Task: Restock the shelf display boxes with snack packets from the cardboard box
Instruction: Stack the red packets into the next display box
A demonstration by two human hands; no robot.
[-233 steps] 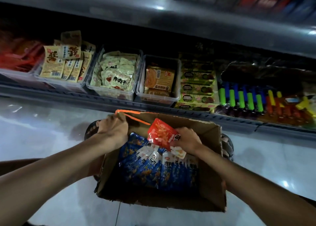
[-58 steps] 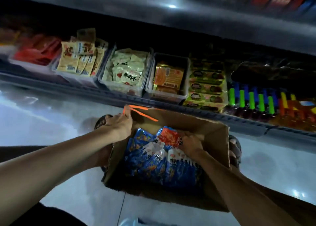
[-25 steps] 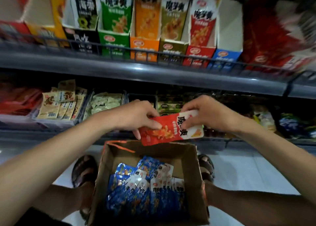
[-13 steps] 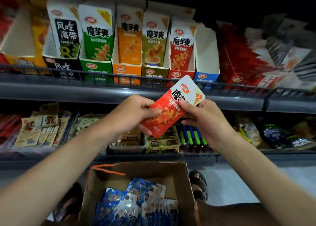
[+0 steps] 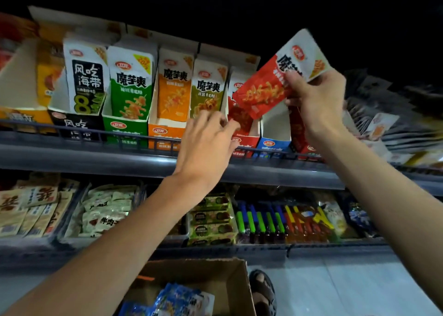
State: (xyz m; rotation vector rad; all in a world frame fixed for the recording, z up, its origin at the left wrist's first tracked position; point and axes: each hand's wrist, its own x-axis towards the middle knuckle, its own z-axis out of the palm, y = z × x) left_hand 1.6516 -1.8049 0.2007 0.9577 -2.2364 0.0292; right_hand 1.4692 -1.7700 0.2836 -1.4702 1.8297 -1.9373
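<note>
My right hand [image 5: 314,100] grips a red and white snack packet [image 5: 263,90], held tilted in front of the upper shelf above the red display box [image 5: 244,143]. Beside that box stands a blue display box [image 5: 273,145] whose inside looks white and bare. My left hand [image 5: 208,143] is spread with relaxed fingers, its fingertips at the front of the red box and the packets in it, holding nothing. The cardboard box [image 5: 230,282] sits on the floor below, with blue snack packets [image 5: 177,301] inside.
A row of upright display boxes fills the upper shelf: black [image 5: 79,124], green [image 5: 127,126], orange [image 5: 163,133]. A wire rail [image 5: 96,133] runs along the shelf front. The lower shelf holds clear bins of snacks [image 5: 103,212] and coloured tubes [image 5: 275,222]. A sandalled foot [image 5: 262,289] is beside the box.
My right hand has lifted the red packet up and right to the upper shelf. My left hand has let go of it and reached to the red display box.
</note>
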